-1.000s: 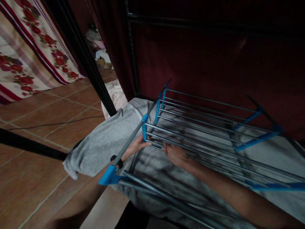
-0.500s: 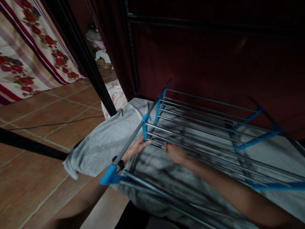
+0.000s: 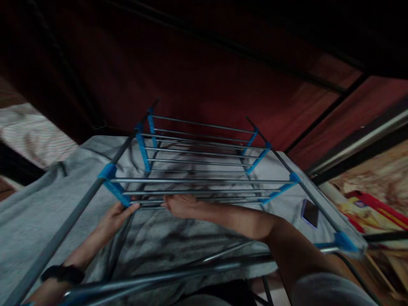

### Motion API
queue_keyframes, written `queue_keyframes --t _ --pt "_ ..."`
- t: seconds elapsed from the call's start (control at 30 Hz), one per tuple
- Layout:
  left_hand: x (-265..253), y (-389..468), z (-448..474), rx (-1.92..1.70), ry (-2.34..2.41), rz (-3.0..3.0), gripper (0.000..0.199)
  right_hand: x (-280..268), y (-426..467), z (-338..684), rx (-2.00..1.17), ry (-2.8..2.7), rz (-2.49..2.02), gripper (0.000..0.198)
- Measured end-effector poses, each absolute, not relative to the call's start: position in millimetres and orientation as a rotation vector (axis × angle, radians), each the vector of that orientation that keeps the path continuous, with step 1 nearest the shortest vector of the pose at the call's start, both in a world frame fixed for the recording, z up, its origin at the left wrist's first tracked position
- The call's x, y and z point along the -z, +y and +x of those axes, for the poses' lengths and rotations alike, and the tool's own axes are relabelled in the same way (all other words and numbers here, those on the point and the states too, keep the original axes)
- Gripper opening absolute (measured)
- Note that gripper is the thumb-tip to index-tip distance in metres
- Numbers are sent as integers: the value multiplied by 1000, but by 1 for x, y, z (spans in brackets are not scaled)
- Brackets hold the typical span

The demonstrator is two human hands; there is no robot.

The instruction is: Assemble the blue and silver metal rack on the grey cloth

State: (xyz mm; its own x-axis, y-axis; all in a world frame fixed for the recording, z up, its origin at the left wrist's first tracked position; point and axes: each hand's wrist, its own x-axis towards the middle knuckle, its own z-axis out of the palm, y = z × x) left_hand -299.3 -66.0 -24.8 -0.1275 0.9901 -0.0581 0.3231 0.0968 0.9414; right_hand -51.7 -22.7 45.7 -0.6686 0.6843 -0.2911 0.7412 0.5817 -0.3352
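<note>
Blue brackets (image 3: 117, 190), perhaps six; left hand (image 3: 115, 217), right hand (image 3: 181, 206) grip one rack (image 3: 204, 181)

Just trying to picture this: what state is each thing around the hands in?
Left hand: gripping a blue bracket at its lower end
Right hand: closed at the lower rods
Metal rack: rods spanning between brackets
Phone: lying flat, screen dark
Grey blanket: spread under the rack, wrinkled
Dark wristband: worn above the left hand

Rack rods (image 3: 204, 181): smooth metal, dull shine. Brackets (image 3: 142, 149): matt plastic. Blanket (image 3: 204, 233): soft-looking matt cloth.
</note>
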Motion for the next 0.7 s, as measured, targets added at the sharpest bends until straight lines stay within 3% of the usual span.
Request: queue_keyframes --t 0.47,0.7 --pt "20 -61 -296 -1019 1708 1296 53 -35 -13 -50 759 2756 1143 52" --pt "26 -62 -298 -1071 1614 1259 58 -37 -21 -48 639 2741 1199 42"
